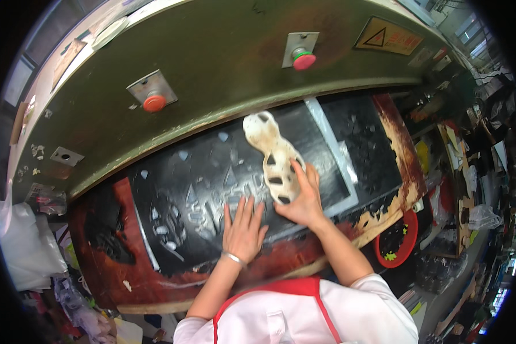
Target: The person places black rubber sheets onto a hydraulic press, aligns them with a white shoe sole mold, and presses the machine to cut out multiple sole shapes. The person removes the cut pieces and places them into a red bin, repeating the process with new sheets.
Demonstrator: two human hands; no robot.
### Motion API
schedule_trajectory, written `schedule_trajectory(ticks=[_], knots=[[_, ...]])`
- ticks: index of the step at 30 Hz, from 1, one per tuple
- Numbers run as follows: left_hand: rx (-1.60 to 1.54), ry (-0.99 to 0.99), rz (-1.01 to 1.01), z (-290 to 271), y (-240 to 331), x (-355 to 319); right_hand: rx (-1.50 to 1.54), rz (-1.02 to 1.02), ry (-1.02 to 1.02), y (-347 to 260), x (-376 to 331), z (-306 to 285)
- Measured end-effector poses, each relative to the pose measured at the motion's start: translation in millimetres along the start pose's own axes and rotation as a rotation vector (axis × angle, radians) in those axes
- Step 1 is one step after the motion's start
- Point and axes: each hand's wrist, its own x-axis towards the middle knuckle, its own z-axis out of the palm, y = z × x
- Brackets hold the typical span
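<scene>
A cream, shoe-sole-shaped piece (pixel 261 133) with dark cut-out holes lies lengthwise over a black sheet (pixel 172 166). My right hand (pixel 305 198) grips its near end, thumb and fingers on opposite edges. To the left, my left hand (pixel 244 229) rests flat with fingers stretched out, holding nothing. Its fingertips touch small cut shapes (pixel 203 209) pressed into the sheet. More cut shapes (pixel 166 228) and a few small pale bits (pixel 183 155) lie further left on the black surface. Whether the sole piece touches the sheet along its whole length I cannot tell.
A green machine beam (pixel 223 63) with a red button (pixel 154 102) and a pink-red button (pixel 304 59) runs along the far side. Beneath the sheet is a worn red-brown board (pixel 269 255). A red basin (pixel 397 261) with scraps stands right; plastic bags (pixel 26 246) lie left.
</scene>
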Motion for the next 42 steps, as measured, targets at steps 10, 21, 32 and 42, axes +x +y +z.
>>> schedule_trajectory(ticks=[10,21,32,42], knots=[[0.099,-0.040,0.069,22,44,-107,0.863,0.215,0.150,22,-44,-127],[-0.017,0.171,-0.022,11,62,-100,0.849,0.213,-0.069,25,-81,-141],[-0.085,0.198,0.061,4,47,-80,-0.070,-0.182,0.076,61,-17,-50],[-0.230,0.261,0.073,-13,5,-104,0.311,0.040,0.191,78,-31,-35]])
